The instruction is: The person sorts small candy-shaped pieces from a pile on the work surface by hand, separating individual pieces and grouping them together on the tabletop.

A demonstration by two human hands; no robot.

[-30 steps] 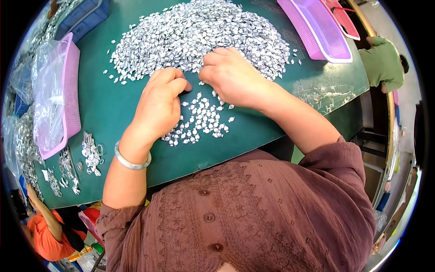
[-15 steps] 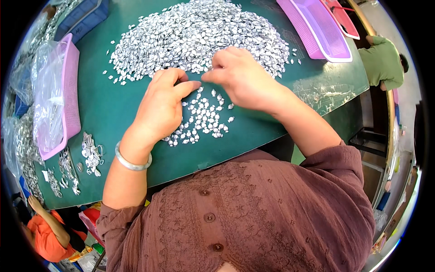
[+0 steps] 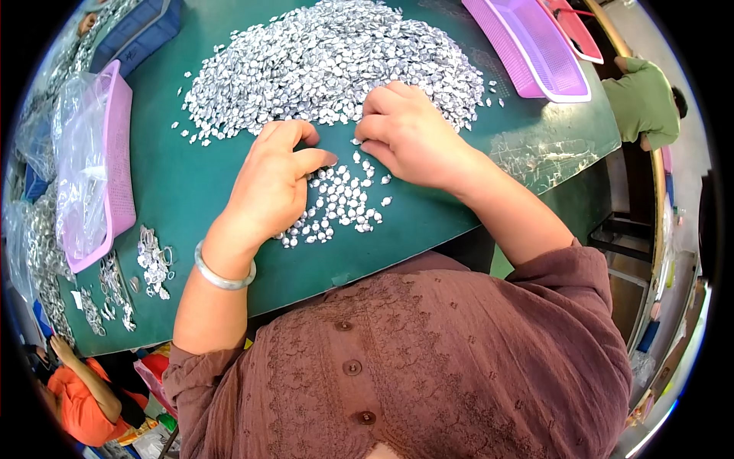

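Note:
A large heap of small silvery metal pieces (image 3: 329,61) lies on the green table. Nearer to me is a smaller spread of similar pieces (image 3: 344,200), rounded with little tabs. My left hand (image 3: 271,180), a pale bangle (image 3: 224,277) on its wrist, rests at the left side of this spread. Its thumb and forefinger stand apart, with nothing visible between them. At the heap's near edge, my right hand (image 3: 413,138) has its fingers curled and thumb bent in. One small piece shows beside these fingertips; whether they grip anything is hidden.
A purple basket (image 3: 118,161) with clear plastic bags stands at left, a blue crate (image 3: 138,34) behind it. Bunches of silvery parts (image 3: 153,260) lie nearby. Another purple basket (image 3: 527,50) stands at far right. People in orange (image 3: 84,405) and green (image 3: 642,103) are beyond the table.
My right hand has drawn slightly away from my left, its fingers curling in more. The gap between my left thumb and forefinger is slightly wider. The view has shifted a little.

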